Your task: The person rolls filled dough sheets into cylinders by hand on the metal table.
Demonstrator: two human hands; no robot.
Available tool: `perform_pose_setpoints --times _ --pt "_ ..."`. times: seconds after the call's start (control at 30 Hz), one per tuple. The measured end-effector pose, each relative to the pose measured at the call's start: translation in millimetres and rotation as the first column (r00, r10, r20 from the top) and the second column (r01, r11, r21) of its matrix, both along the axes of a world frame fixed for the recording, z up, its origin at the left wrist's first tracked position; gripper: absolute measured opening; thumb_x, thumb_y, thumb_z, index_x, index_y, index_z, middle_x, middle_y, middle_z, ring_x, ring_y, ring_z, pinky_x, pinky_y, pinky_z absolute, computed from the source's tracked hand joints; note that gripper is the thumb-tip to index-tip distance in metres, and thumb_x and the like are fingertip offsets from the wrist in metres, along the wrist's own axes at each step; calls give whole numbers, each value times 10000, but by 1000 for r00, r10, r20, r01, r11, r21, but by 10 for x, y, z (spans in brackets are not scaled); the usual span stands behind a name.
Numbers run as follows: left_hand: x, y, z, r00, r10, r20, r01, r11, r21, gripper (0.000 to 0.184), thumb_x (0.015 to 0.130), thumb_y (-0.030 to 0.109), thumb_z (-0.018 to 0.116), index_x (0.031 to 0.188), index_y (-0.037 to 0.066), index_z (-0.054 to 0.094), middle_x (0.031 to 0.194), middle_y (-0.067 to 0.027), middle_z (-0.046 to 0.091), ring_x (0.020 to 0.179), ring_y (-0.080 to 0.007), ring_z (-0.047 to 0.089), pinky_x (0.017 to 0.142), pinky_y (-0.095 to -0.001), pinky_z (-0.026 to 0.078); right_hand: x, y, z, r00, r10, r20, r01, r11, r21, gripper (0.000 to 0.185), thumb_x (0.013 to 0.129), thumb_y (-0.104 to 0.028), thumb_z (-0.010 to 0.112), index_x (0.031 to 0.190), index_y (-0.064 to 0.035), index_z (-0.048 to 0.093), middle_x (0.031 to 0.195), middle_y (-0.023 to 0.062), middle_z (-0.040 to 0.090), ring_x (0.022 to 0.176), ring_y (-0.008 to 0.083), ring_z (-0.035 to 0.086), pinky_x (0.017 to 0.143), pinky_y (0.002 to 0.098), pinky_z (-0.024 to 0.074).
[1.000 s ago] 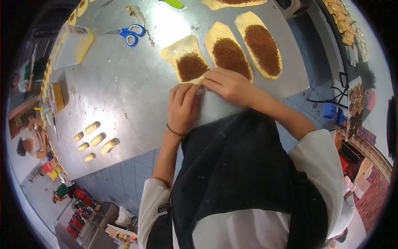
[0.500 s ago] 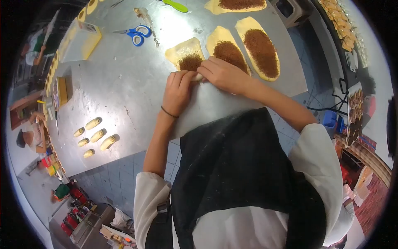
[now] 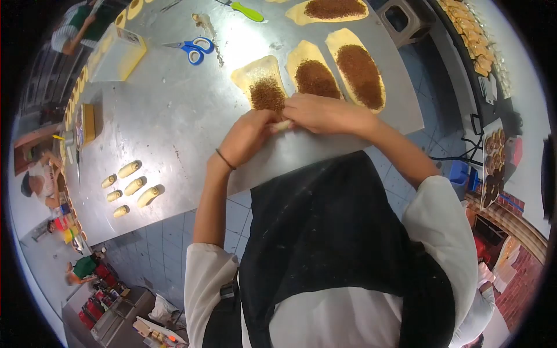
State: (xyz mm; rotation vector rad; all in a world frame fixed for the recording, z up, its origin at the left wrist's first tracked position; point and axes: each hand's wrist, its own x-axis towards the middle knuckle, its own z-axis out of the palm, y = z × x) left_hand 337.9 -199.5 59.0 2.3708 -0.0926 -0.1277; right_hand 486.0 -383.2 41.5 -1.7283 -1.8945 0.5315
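A pale dough sheet (image 3: 257, 71) with a brown crumbly filling (image 3: 267, 94) lies on the metal table. Its near edge forms a small roll (image 3: 282, 125) between my hands. My left hand (image 3: 248, 134), with a dark band at the wrist, has its fingers closed on the left end of the roll. From the other side, my right hand (image 3: 319, 113) pinches the right end, its fingers touching the left fingertips. Beyond the right hand is a second filled dough sheet (image 3: 315, 78), partly covered by that hand. A third filled sheet (image 3: 358, 68) lies to its right.
Several finished dough rolls (image 3: 134, 185) sit on the table (image 3: 174, 122) at left. Blue-handled scissors (image 3: 194, 49), a green-handled tool (image 3: 248, 10) and a clear plastic container (image 3: 120, 55) are farther back. Another person (image 3: 43, 182) is at the table's far left.
Both hands have come back toward my body with the roll, and more of the brown filling shows in front of them. The left wrist has swung outward to the left.
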Motion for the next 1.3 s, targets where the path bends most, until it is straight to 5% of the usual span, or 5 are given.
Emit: perform_pose_setpoints --times 0.33,0.6,0.7,0.9,1.3 --pt "-121 -12 -171 959 186 215 -197 980 29 228 798 55 761 1024 39 733 980 -114 574 867 -298 589 770 -374 506 -109 19 -200 963 -253 95 212 924 318 191 861 -105 591 1027 -20 634 978 134 601 899 298 616 819 404 504" --pt "-165 -10 -231 946 84 313 -131 983 131 455 739 102 806 1176 68 684 987 -96 611 902 -286 568 793 -372 491 -153 -81 -182 962 -264 69 234 929 286 280 862 -113 615 1127 -28 643 993 107 620 956 278 606 852 386 501" --pt "-202 -42 -282 936 248 249 -258 966 8 424 736 105 809 1141 82 687 988 -81 644 906 -285 583 783 -370 503 -128 -110 -218 958 -283 46 258 922 290 323 840 -116 671 1153 -37 651 995 97 623 983 276 593 853 378 499" --pt "-181 43 -363 876 122 467 -207 969 135 322 772 75 800 1081 90 710 1062 -94 645 906 -264 577 754 -350 497 -30 -25 -163 962 -265 63 238 931 277 286 838 -125 689 1115 -56 678 981 82 623 975 277 587 877 381 474" --pt "-230 140 -314 933 151 326 -227 951 208 604 773 220 803 1345 165 620 1230 -133 531 1060 -304 501 918 -401 444 136 9 -116 963 -229 139 194 954 228 326 836 -148 719 1151 -74 681 1051 101 598 983 284 583 871 394 476"
